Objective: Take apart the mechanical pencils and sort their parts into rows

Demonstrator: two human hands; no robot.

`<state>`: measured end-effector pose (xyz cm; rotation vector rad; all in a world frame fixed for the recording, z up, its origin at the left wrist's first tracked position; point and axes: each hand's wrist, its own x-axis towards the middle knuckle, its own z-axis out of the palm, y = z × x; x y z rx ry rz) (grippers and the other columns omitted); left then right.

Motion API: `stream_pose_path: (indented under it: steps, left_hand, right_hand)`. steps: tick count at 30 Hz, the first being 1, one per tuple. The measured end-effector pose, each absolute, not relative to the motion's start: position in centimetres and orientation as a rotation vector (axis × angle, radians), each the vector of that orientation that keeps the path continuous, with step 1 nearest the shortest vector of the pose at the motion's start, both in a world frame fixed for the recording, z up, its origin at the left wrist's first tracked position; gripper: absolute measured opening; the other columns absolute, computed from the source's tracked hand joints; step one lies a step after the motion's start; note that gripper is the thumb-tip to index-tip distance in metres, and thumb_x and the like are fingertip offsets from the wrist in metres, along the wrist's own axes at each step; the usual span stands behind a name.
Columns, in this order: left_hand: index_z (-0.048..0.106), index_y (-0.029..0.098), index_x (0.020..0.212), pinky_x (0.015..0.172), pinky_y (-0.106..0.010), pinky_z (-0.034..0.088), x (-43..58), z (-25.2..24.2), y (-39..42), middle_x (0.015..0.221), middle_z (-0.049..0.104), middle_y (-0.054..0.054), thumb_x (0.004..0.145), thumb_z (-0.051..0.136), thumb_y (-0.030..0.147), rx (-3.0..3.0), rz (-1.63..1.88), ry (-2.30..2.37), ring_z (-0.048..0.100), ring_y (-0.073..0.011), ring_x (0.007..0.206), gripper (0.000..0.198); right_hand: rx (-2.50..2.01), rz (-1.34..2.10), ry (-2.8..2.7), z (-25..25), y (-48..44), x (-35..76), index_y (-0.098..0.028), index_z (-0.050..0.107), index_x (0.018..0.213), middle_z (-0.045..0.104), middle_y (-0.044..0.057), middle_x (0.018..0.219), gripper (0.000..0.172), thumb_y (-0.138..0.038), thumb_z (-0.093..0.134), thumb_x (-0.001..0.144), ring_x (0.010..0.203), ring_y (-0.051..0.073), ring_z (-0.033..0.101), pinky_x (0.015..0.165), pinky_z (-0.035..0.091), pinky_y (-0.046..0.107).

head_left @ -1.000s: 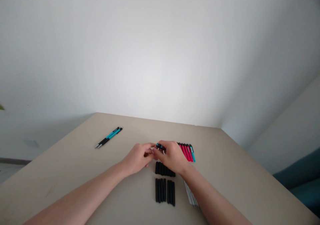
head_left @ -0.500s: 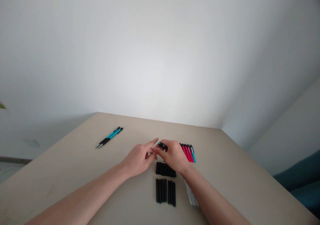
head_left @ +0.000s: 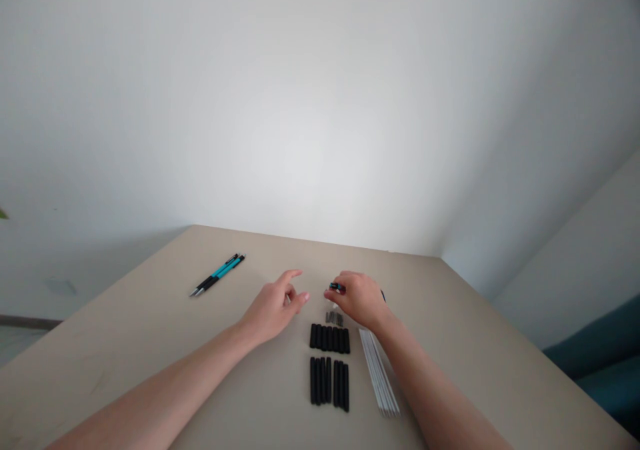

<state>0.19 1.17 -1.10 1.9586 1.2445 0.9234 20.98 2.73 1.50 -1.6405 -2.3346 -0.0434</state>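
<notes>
My right hand (head_left: pixel 361 298) is closed in a pinch on a blue-and-black pen barrel (head_left: pixel 335 286), of which only one end shows. Just left of it, my left hand (head_left: pixel 273 307) hovers with index finger and thumb apart and nothing visible between them. Small metal springs (head_left: pixel 334 319) lie below the right fingertips, near a tiny white bit too small to name. Closer to me are black pen grips in an upper row (head_left: pixel 329 339) and a lower row (head_left: pixel 320 381). Thin white pen refills (head_left: pixel 379 373) lie beside my right forearm.
Two blue-and-black pens (head_left: pixel 219 275) lie together at the left of the beige table (head_left: pixel 150 343). A white wall (head_left: pixel 320 137) rises behind the table's far edge. Dark teal fabric (head_left: pixel 600 357) hangs at the right.
My hands have moved apart, the right one going slightly right with the pen barrel. The springs and more refills now show, while the right hand covers the red barrels.
</notes>
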Motion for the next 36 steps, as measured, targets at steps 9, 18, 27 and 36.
stream_pose_path:
  steps: [9,18,27,36]
  left_hand:
    - [0.045,0.013,0.125,0.060,-0.026,0.044,0.3,-1.1,1.2,0.068,0.065,0.000,0.089,0.046,0.041,1.940,0.927,1.234,0.062,-0.0167,0.060,0.046]
    - [0.046,0.013,0.124,0.062,-0.026,0.044,0.2,-1.3,1.2,0.068,0.064,0.000,0.089,0.046,0.040,1.958,0.924,1.208,0.062,-0.0167,0.061,0.043]
    - [0.048,0.013,0.122,0.062,-0.026,0.044,0.2,-1.2,1.2,0.069,0.065,0.000,0.090,0.046,0.039,1.963,0.903,1.203,0.062,-0.0162,0.061,0.041]
    - [0.052,0.015,0.118,0.061,-0.026,0.043,0.2,-1.3,1.3,0.068,0.065,0.001,0.091,0.045,0.038,2.023,0.868,1.171,0.060,-0.0156,0.060,0.036]
  right_hand:
    - [-1.643,-0.042,-2.379,1.0,2.7,20.6,-0.021,0.067,0.069,0.067,0.002,0.073,0.015,-0.033,0.065,0.078,0.070,0.018,0.061,0.057,0.033,0.025]
    - [-1.626,-0.052,-2.398,2.2,2.3,21.6,-0.021,0.067,0.071,0.068,0.003,0.072,0.019,-0.030,0.054,0.082,0.069,0.018,0.061,0.056,0.030,0.026]
    - [-1.641,0.008,-2.509,2.4,2.1,22.2,-0.025,0.072,0.082,0.072,0.002,0.081,0.015,-0.026,0.059,0.074,0.078,0.020,0.064,0.062,0.035,0.026]
    - [-1.724,0.006,-2.554,2.0,2.6,22.1,-0.022,0.072,0.081,0.073,0.006,0.083,0.022,-0.034,0.053,0.081,0.081,0.022,0.065,0.064,0.037,0.026]
